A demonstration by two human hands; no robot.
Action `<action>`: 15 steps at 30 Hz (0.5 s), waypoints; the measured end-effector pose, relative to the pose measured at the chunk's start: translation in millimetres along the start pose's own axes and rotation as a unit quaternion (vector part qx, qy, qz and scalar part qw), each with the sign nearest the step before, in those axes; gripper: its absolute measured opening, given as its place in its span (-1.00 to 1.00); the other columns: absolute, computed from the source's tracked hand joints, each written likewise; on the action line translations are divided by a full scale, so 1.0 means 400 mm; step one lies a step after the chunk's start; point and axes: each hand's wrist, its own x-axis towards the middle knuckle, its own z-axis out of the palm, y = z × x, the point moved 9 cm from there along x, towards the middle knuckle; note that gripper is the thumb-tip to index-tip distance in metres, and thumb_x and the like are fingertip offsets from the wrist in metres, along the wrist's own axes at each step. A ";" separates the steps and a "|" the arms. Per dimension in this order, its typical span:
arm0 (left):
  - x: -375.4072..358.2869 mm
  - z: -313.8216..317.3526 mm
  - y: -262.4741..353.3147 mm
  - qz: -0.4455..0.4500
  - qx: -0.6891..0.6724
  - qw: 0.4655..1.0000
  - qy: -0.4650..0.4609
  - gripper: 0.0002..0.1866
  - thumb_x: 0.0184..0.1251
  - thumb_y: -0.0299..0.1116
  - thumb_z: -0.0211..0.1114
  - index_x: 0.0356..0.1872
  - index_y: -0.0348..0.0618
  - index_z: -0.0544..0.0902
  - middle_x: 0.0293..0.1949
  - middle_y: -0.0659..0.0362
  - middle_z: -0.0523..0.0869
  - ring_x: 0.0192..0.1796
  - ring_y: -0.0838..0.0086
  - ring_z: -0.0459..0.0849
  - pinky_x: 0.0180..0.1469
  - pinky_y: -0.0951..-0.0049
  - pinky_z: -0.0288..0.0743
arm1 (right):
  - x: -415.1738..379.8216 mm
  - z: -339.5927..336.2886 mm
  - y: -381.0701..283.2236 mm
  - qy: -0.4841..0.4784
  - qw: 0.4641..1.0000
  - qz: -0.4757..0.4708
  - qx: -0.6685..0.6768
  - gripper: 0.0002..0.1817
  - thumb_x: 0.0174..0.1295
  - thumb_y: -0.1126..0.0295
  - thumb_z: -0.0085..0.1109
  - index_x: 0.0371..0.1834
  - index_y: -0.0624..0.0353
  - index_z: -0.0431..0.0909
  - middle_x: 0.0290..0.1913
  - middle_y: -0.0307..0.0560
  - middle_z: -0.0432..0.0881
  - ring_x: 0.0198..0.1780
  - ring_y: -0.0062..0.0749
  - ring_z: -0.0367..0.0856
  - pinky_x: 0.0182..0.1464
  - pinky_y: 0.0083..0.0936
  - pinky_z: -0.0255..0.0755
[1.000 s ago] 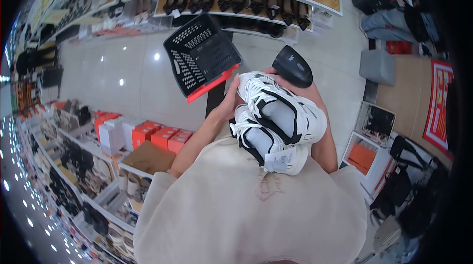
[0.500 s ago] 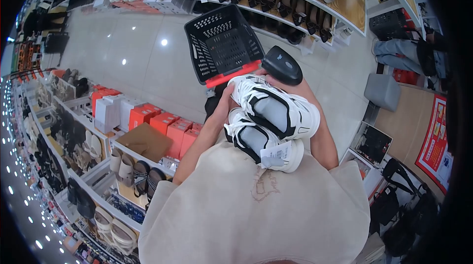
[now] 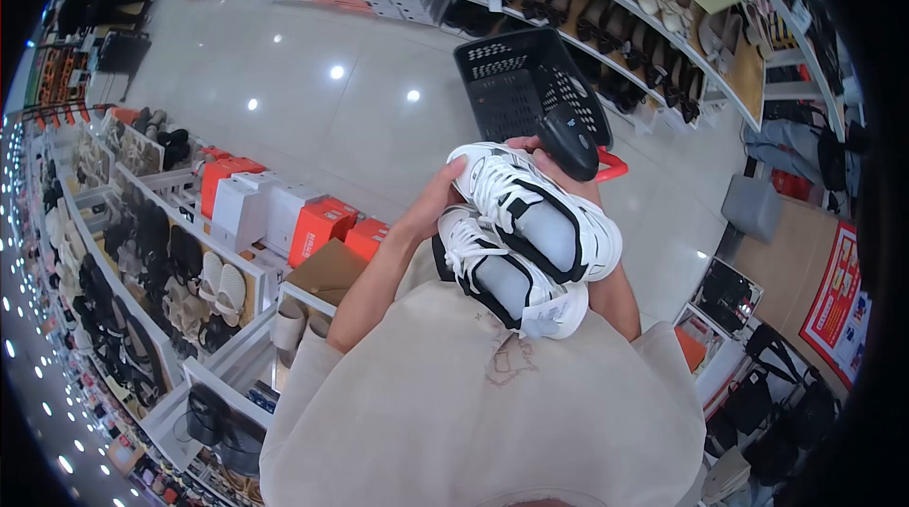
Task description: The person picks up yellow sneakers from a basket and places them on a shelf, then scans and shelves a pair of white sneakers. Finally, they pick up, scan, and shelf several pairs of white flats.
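Note:
A pair of white sneakers (image 3: 502, 187) with black trim and white laces is between my hands in front of my chest, toes pointing away. Grey-white filling shows in their openings, and a white tag (image 3: 549, 316) hangs at the nearer heel. My left hand (image 3: 443, 190) is closed on the left side of the upper shoe's toe. On the far side, my right hand (image 3: 542, 162) grips the pair, its fingers partly hidden. A black rounded device (image 3: 568, 142) sits over the right hand; how it is held is hidden. Just beyond is a black shopping basket (image 3: 502, 100) with a red handle (image 3: 612, 164).
Shelves of flat shoes (image 3: 606, 29) stand ahead to the right. Red shoe boxes (image 3: 322, 231) and a brown box (image 3: 327, 270) line the left display. A grey stool (image 3: 753, 207) and hanging black bags (image 3: 748, 398) are on the right. Tiled floor (image 3: 284, 71) lies ahead.
The view has turned left, so the shelves and basket appear farther right. The sneakers have tilted slightly in my hands; both hands keep their hold.

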 end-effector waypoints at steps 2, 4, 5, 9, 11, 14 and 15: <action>-0.017 -0.069 0.031 -0.003 -0.021 1.000 0.011 -0.28 0.58 0.15 -0.04 0.46 -0.28 0.33 0.32 -0.04 0.56 0.30 0.20 0.60 0.39 0.16 0.46 | 0.028 0.073 0.023 -0.007 1.000 0.004 0.012 -0.83 0.43 0.48 0.22 0.01 0.28 0.67 0.02 -0.04 0.75 0.01 -0.52 0.69 0.10 -0.49 0.58; -0.042 -0.120 0.043 -0.024 -0.055 0.998 0.029 -0.26 0.57 0.17 -0.02 0.47 -0.26 0.32 0.33 -0.05 0.54 0.33 0.18 0.56 0.40 0.14 0.44 | 0.069 0.122 0.054 -0.014 1.000 0.004 0.016 -0.82 0.43 0.50 0.21 0.03 0.29 0.63 0.02 -0.01 0.74 0.02 -0.49 0.69 0.10 -0.47 0.59; -0.050 -0.144 0.059 -0.018 -0.059 0.998 0.032 -0.26 0.57 0.17 -0.02 0.47 -0.26 0.32 0.33 -0.05 0.54 0.33 0.18 0.56 0.40 0.14 0.44 | 0.086 0.149 0.061 -0.021 1.000 0.006 0.013 -0.82 0.43 0.50 0.21 0.03 0.29 0.63 0.02 -0.01 0.74 0.02 -0.49 0.69 0.10 -0.47 0.59; -0.078 -0.257 0.080 -0.036 -0.116 0.992 0.026 -0.23 0.53 0.21 0.02 0.51 -0.17 0.28 0.37 -0.04 0.49 0.37 0.15 0.52 0.41 0.09 0.43 | 0.157 0.261 0.096 -0.048 0.997 0.040 -0.035 -0.80 0.43 0.50 0.22 0.06 0.26 0.62 0.04 -0.01 0.74 0.05 -0.48 0.69 0.11 -0.46 0.59; -0.101 -0.309 0.115 0.001 -0.158 0.987 0.022 -0.21 0.52 0.25 0.03 0.53 -0.14 0.25 0.38 -0.04 0.49 0.38 0.11 0.51 0.42 0.05 0.42 | 0.189 0.335 0.118 -0.064 0.994 0.079 -0.044 -0.78 0.42 0.47 0.25 0.08 0.24 0.62 0.04 -0.04 0.74 0.05 -0.49 0.68 0.12 -0.46 0.59; -0.116 -0.409 0.154 0.002 -0.179 0.983 0.044 -0.14 0.50 0.33 -0.02 0.56 -0.14 0.20 0.43 -0.05 0.44 0.42 0.06 0.47 0.45 0.01 0.38 | 0.263 0.441 0.147 -0.089 0.990 0.101 -0.047 -0.76 0.41 0.44 0.27 0.09 0.24 0.62 0.04 -0.05 0.75 0.05 -0.50 0.69 0.12 -0.47 0.59; -0.116 -0.438 0.175 0.010 -0.193 0.980 0.047 -0.11 0.50 0.36 -0.05 0.57 -0.14 0.19 0.46 -0.06 0.42 0.44 0.05 0.45 0.46 0.00 0.36 | 0.293 0.480 0.149 -0.106 0.988 0.100 -0.057 -0.76 0.42 0.44 0.27 0.09 0.24 0.63 0.05 -0.05 0.75 0.04 -0.50 0.70 0.12 -0.47 0.59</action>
